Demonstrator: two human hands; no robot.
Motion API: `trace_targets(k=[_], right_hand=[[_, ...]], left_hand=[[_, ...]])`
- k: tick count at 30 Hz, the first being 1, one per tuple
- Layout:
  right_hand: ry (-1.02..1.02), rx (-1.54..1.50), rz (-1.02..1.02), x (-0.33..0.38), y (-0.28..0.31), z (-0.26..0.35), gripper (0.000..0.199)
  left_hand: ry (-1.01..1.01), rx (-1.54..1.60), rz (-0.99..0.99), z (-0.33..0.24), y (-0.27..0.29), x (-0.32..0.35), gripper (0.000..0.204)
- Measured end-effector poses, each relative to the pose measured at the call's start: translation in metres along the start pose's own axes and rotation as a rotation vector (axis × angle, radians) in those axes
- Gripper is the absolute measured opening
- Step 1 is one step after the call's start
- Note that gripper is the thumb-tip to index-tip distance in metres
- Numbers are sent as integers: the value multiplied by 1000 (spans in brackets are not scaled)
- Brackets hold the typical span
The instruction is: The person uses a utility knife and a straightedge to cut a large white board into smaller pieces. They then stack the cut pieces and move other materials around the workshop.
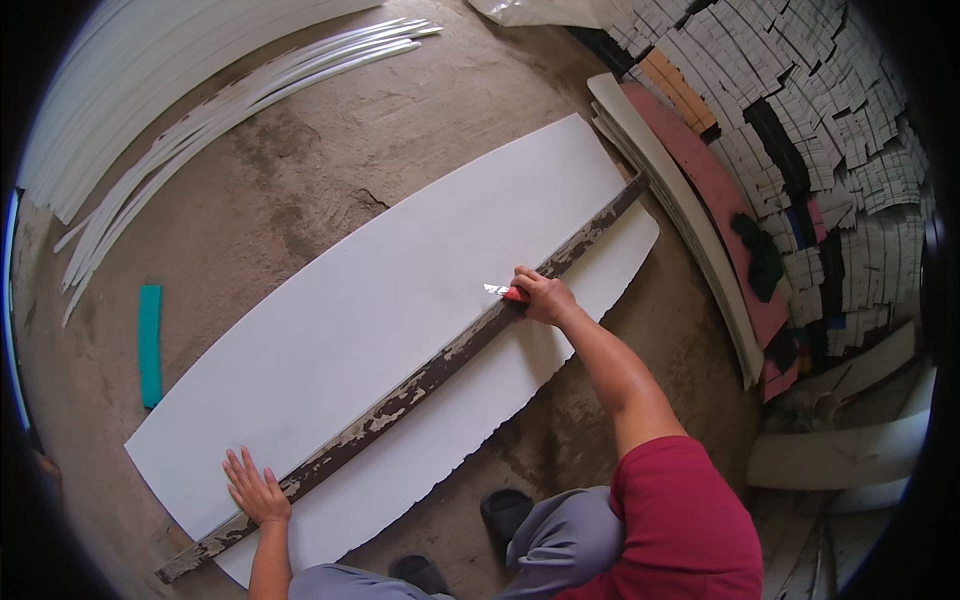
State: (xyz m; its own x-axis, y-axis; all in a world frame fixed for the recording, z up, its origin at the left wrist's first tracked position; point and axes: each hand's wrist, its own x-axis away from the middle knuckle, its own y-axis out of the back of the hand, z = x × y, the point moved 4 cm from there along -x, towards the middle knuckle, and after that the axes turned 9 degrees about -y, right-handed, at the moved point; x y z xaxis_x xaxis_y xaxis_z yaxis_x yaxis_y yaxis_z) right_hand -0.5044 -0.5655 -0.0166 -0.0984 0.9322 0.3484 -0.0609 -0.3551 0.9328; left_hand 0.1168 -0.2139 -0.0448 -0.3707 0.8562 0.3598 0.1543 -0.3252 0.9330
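Observation:
A large white sheet lies on the floor in front of me, its near edge ragged. Across it, from lower left to upper right, runs a long straight bar with worn, flaking dark paint. My left hand rests flat with fingers spread, on the sheet and against the bar near its lower left end. In my right hand is a red utility knife, its blade pointing left over the sheet beside the bar's far edge. Whether the blade tip touches the sheet I cannot tell.
Long thin white strips lie at the upper left, next to stacked white sheets. A green strip sits left of the sheet. On the right are leaning white and pink boards and piled white pieces. Dark slippers are on the floor.

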Motion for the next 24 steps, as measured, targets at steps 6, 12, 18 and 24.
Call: trace_targets(k=[6,12,18,24], right_hand=[[-43,50,47,-5,-1,-7,78],[-3,44,37,-10,-5,-11,79],[4,31,42,-10,-2,-14,83],[-35,-26,126,-2,18,8,78]], left_hand=[[-9,27,-12,-4,3,0,66],[-20,22,-35,-2,1,0,66],[-61,124,-132,17,-19,-3,64],[53,87,-162,3,-11,-4,61]])
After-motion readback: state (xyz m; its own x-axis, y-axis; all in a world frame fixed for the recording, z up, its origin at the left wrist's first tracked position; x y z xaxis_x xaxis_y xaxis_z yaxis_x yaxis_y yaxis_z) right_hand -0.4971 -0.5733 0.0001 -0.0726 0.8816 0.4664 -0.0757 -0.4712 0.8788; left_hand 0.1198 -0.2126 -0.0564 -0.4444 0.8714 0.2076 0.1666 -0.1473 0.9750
